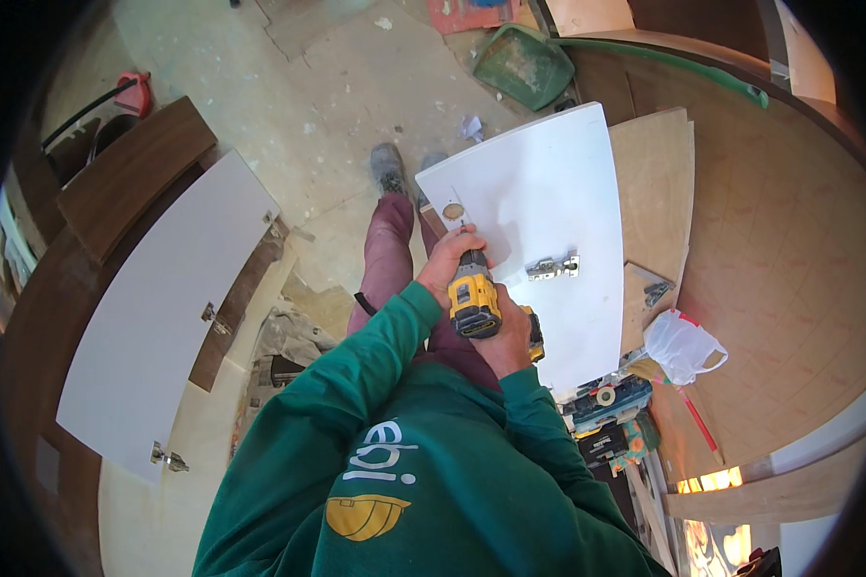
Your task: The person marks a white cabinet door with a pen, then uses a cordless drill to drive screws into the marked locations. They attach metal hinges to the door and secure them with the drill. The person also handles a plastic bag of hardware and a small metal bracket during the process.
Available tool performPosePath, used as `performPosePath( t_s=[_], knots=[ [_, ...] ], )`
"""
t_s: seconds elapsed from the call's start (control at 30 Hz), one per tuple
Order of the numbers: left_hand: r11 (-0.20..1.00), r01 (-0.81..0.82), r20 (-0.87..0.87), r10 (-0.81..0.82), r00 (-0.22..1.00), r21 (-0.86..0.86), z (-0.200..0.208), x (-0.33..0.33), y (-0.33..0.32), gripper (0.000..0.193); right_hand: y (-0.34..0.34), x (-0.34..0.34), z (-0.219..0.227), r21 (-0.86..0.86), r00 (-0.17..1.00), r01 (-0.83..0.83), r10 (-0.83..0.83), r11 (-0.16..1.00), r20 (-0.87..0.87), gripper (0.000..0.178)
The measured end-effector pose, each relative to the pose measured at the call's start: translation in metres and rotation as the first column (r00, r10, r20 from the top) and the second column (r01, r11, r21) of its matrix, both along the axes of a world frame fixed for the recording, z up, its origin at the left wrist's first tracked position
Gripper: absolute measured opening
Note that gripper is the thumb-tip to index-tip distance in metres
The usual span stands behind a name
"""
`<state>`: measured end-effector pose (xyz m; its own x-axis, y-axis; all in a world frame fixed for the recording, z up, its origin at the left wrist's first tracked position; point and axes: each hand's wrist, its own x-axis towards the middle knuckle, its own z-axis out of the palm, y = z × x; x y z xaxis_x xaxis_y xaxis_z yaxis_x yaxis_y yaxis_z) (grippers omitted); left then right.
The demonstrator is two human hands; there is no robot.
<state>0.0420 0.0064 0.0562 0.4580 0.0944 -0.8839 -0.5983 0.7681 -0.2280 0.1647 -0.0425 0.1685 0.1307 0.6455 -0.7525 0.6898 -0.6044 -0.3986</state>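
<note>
A yellow and black cordless drill (pixel 474 300) points at a white cabinet door panel (pixel 548 183) lying on a wooden worktop. My right hand (pixel 506 338) grips the drill's handle from behind. Wrapped around the front of the drill, near the chuck, is my left hand (pixel 449 260). The bit meets the panel close to a round cup hole (pixel 453 211) near the panel's left edge. A metal hinge (pixel 553 267) lies on the panel just right of the drill.
A second white door panel (pixel 154 317) with hinges leans at the left beside dark wood boards (pixel 130 173). A green dustpan (pixel 522 63) lies on the dusty floor. A white plastic bag (pixel 681 344), a toolbox (pixel 611 399) and a brown worktop (pixel 779 240) are at the right.
</note>
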Motion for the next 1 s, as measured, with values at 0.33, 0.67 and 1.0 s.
performPosePath(
  t_s=[0.33,0.67,1.0],
  knots=[
    [1.0,0.001,0.021,-0.001,1.0,0.005,0.004,0.002,-0.003,0.047,-0.001,0.007,0.007,0.005,0.998,0.004,-0.003,1.0,-0.055,0.05],
    [0.995,-0.062,-0.027,0.064,0.998,0.083,0.02,-0.002,0.004,0.06,-0.009,0.011,0.003,0.134,0.997,-0.052,0.06,0.99,-0.056,0.064],
    [0.998,-0.062,-0.003,0.062,0.998,0.03,0.017,0.006,0.003,0.064,-0.005,0.013,0.004,0.091,0.999,-0.026,0.029,0.996,-0.037,0.061]
  ],
)
